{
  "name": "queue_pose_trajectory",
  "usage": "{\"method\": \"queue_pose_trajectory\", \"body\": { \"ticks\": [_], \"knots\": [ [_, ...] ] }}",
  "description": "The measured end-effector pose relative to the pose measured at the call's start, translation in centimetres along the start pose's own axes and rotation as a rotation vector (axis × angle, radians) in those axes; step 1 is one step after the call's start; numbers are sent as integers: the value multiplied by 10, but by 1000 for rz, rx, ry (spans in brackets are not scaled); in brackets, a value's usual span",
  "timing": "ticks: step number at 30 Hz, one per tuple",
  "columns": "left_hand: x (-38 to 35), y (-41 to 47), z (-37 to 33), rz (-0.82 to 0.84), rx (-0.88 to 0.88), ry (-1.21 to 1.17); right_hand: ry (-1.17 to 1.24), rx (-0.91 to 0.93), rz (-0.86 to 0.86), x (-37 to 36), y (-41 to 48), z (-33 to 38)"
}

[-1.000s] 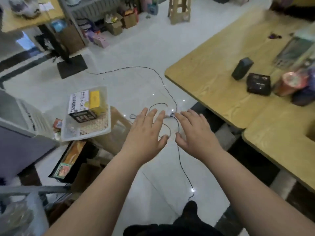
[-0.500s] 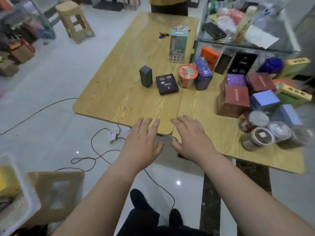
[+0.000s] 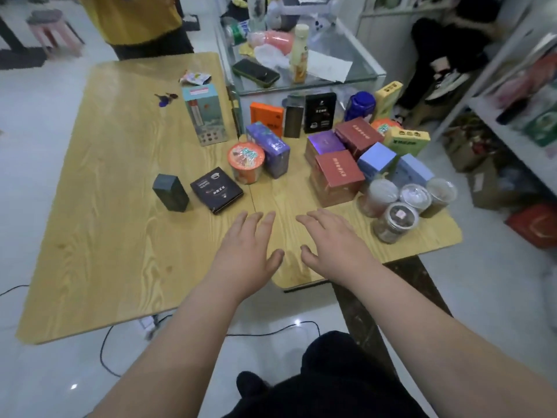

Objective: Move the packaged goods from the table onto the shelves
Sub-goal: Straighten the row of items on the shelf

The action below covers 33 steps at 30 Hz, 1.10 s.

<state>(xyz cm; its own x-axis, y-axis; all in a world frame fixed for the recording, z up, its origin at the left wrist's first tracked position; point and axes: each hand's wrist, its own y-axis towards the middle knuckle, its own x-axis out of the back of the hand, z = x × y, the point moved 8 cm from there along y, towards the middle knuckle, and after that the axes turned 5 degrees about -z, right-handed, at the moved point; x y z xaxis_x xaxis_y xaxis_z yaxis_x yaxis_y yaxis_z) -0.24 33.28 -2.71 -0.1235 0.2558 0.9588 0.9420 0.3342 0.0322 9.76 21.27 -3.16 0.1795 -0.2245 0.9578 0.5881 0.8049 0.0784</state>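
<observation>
Count on your two joined wooden tabletops (image 3: pixel 120 236): fourteen boxes (image 3: pixel 205 114), among them two red boxes (image 3: pixel 337 173) and two light blue boxes (image 3: pixel 376 158); four clear lidded jars (image 3: pixel 394 221); two noodle cups (image 3: pixel 245 159), one partly hidden; one blue jar (image 3: pixel 360 105). On your glass counter (image 3: pixel 316 86): one phone (image 3: pixel 256 73), one bottle (image 3: pixel 300 55).

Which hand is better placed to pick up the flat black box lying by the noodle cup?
Left, probably. The left hand is open just short of the flat black box, which lies ahead and slightly to its left. The right hand is further off and would have to cross over.
</observation>
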Motion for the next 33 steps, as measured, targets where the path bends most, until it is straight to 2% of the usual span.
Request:
{"method": "queue_pose_trajectory", "body": {
  "ticks": [6,11,17,21,28,30,33],
  "knots": [
    [-24,56,-20,80,-97,-34,-5,-141,8,-6,7,-56],
    [-55,110,-37,156,-117,14,-21,-172,19,-3,40,-113],
    [-90,196,-57,203,-50,18,41,-223,15,12,114,-204],
    [-116,256,-64,291,70,-8,22,-232,1,23,181,-266],
    [-164,314,-70,408,105,110,-213,-309,286,-9,276,-341],
    [-171,319,-67,433,113,124,-214,-350,381,-24,284,-349],
    [-175,314,-58,396,110,61,-179,-405,400,-34,289,-355]
  ]
}}
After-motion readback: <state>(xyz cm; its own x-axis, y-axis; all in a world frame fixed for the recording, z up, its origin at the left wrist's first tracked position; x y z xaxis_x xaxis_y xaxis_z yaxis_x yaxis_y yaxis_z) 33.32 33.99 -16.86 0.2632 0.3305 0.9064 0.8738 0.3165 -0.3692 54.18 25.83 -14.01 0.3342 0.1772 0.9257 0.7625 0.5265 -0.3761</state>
